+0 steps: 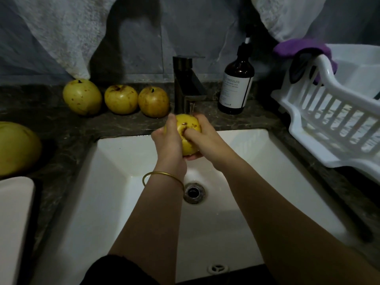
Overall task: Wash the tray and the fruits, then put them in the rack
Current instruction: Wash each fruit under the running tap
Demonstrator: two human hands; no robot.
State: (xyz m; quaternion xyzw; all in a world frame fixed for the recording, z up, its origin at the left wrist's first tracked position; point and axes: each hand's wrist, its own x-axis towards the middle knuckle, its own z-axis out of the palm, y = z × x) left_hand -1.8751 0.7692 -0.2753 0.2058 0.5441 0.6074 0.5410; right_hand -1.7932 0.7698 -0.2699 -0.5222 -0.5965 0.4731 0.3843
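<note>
1. The yellow fruit [190,128], marked with brown blemishes, is held in both hands over the back of the white sink [123,171]. It sits right under the thin stream of water [192,108] running from the dark faucet [185,79].
2. The left hand [170,138] grips the fruit from its left side. The fingers curl up over the top and the palm is against the skin.
3. The right hand [203,138] wraps around the fruit from the right, and its thumb presses on the brown-spotted face turned toward the camera.
4. Both forearms reach forward and slightly inward across the basin, meeting at the fruit. The left wrist wears a thin gold bangle [162,173]. The drain [194,192] lies below, between the arms.
5. Three more yellow fruits [121,99] stand in a row on the dark stone counter [61,128] behind the sink, left of the faucet. The rightmost one is just beside the faucet base.
6. A larger yellow fruit [18,147] rests on the counter at the far left edge. Below it is a white rounded object [14,212], and I cannot tell what it is.
7. A brown pump bottle [236,87] stands upright to the right of the faucet.
8. The white plastic dish rack [329,112] sits on the counter to the right of the sink, with a purple cloth [304,48] draped over its far rim.
</note>
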